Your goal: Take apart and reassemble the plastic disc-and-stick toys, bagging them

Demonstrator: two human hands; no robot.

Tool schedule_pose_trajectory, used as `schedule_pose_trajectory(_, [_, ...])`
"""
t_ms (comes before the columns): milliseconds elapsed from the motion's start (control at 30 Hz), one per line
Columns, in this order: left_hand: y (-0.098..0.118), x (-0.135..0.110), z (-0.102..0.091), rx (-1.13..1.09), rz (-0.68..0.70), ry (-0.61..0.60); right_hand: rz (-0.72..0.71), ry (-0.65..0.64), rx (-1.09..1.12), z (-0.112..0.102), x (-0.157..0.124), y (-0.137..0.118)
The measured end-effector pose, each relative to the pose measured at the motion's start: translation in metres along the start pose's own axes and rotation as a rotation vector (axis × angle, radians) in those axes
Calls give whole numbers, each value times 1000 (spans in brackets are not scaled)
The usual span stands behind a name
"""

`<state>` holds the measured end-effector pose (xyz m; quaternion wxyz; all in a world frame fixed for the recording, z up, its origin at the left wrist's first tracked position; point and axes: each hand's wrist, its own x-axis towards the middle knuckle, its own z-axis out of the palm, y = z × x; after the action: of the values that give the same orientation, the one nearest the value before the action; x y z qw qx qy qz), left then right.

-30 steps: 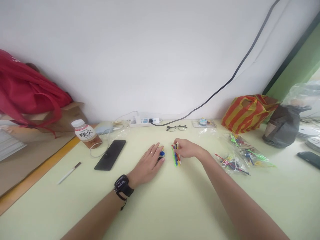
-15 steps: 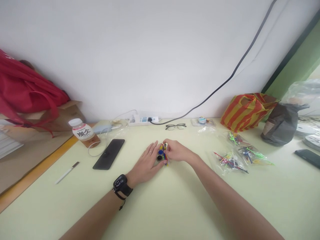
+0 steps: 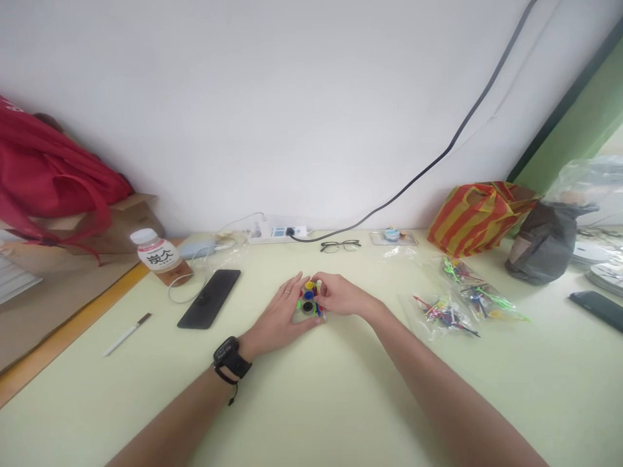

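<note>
Between my hands on the table lies a small cluster of coloured plastic pieces [image 3: 308, 296], with yellow, blue and black round parts in a row. Bits of red, green and white show around them. My left hand [image 3: 280, 316] rests along the left side, fingers stretched out flat, its thumb touching the near end of the cluster. On the right side, my right hand [image 3: 341, 295] is closed, thumb and fingers pinched at the cluster's edge. Its fingers hide what exactly they pinch.
Several clear bags of coloured plastic parts [image 3: 445, 314] lie to the right, before a striped bag [image 3: 470, 217] and a dark bag [image 3: 542, 246]. Glasses [image 3: 341, 246] and a power strip [image 3: 277, 234] are behind. Leftward are a phone [image 3: 209, 298], a bottle [image 3: 160, 256] and a pen [image 3: 127, 334].
My left hand has drawn slightly left, uncovering more of the cluster, including the yellow round part and some green. My right hand remains pinched at its right edge.
</note>
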<state>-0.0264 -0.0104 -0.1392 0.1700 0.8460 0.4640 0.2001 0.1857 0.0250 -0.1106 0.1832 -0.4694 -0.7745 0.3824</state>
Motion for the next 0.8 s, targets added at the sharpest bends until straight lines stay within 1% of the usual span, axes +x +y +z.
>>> schedule_pose_trajectory(67, [-1,-1,0,-1,8,8,-2,3,-1,-6,0,-3])
schedule_pose_trajectory(100, [-1,-1,0,-4,20,15,1,5,-7,-14,-2,-3])
schedule_pose_trajectory(167, [-1,-2,-1,-11,44,29,25,19,-53,-42,-10,2])
schedule_pose_trajectory(233, [2,-3,-4,-14,49,32,106,60,-177,-82,-27,17])
schedule_pose_trajectory(267, [4,-3,-5,-9,46,28,181,85,-237,-103,-39,28])
schedule_pose_trajectory(333, [9,-3,-8,16,43,19,392,146,-272,-143,-67,54])
schedule_pose_trajectory(400, [15,-4,-9,55,69,21,627,186,-209,-171,-96,81])
schedule_pose_trajectory(433, [18,-4,-9,76,96,31,725,198,-167,-181,-109,93])
schedule_pose_trajectory(500, [27,-5,-8,116,184,53,849,176,-104,-190,-127,112])
schedule_pose_trajectory(567, [38,-7,-5,140,302,59,848,133,-45,-191,-135,121])
schedule_pose_trajectory(633, [53,-10,0,133,421,37,809,96,-6,-188,-133,123])
schedule_pose_trajectory(733, [78,-15,11,67,562,-23,779,39,-1,-181,-120,117])
schedule_pose_trajectory(800, [93,-16,18,24,579,-59,759,-46,-26,-175,-109,110])
